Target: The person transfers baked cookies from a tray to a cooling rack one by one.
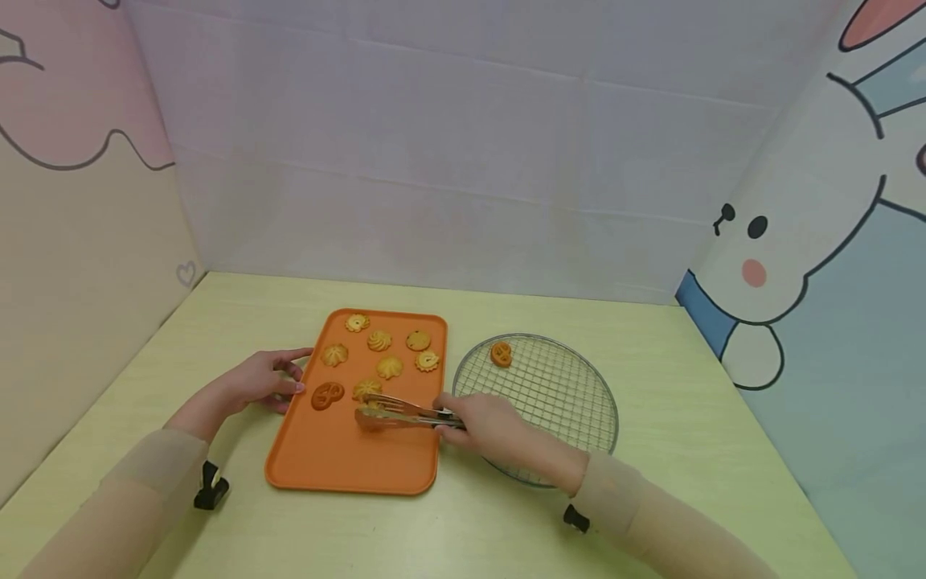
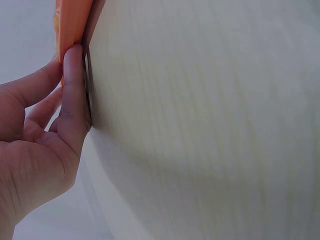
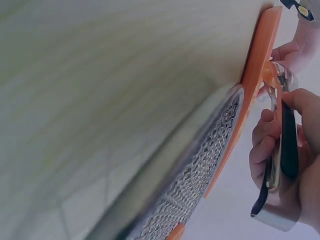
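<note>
head view: recorded with left hand (image 1: 264, 379) gripping the rim of an orange tray (image 1: 340, 462), fingers bent at its edge. found gripping metal tongs (image 1: 405, 412) in the right hand (image 1: 488, 418) — tips over the tray, pointing toward the left hand. noted on the tray, between both hands and beyond them: golden cookies (image 1: 389, 367) of several shapes, and a brown pretzel cookie (image 1: 328, 396) near the left fingertips. found beside and partly beneath the right forearm: a round wire rack (image 1: 571, 394), carrying a second pretzel cookie (image 1: 501, 354) just beyond the right hand. seen under all this, a pale table (image 1: 506, 531); to the far right of the right hand, a printed rabbit (image 1: 767, 265) on the wall.

left wrist view: confirmed as pinching the tray's rim between the left hand's digits, with bare tabletop alongside.

right wrist view: confirmed with right fingers wrapped around the tongs, dark inlay along the handle. noted at the tips, a golden cookie — cannot tell whether clamped or only touched. found next to the right hand, the rack close against the tray's edge; past the tips, the left hand.
</note>
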The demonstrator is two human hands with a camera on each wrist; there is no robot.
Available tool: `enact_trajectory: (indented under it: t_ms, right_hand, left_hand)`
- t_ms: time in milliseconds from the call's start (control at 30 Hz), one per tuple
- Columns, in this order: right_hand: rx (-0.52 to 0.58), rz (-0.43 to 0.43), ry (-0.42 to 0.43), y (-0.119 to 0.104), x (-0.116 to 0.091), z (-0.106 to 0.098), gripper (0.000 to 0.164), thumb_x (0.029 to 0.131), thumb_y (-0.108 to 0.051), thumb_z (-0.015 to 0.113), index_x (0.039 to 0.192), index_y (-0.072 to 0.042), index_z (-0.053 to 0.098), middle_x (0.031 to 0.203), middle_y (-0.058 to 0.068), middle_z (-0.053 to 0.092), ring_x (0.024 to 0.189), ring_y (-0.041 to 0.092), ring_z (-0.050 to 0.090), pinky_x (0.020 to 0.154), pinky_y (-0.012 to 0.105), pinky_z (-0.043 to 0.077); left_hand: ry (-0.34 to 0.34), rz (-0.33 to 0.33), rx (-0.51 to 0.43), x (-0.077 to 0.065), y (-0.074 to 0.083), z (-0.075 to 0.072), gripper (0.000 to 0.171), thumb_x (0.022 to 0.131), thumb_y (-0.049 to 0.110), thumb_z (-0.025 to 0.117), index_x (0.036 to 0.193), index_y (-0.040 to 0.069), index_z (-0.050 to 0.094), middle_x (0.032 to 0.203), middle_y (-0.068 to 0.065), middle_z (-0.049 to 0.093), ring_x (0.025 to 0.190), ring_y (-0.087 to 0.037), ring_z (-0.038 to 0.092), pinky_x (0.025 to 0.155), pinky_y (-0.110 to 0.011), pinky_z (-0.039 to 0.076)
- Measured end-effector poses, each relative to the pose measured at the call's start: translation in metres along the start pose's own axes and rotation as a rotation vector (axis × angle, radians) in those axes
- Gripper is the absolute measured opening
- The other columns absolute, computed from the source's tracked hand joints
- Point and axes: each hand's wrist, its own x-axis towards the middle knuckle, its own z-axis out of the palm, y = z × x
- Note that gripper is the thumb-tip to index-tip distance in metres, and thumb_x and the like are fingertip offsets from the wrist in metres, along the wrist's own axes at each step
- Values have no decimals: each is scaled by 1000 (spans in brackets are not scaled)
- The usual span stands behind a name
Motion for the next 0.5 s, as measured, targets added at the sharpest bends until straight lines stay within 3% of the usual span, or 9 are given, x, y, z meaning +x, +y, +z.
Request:
enact_trajectory:
  t_ms: [500]
  right_hand:
    - [25, -17, 14, 10, -7, -1, 21, 93, -31, 60, 111, -21, 62, 72, -11, 59, 54, 4, 42, 44, 18, 32]
  left_hand:
    - [-6, 1, -9, 2, -3, -1, 75, 89, 6, 63, 150, 4, 20, 109, -16, 44, 76, -16, 58, 63, -35, 57]
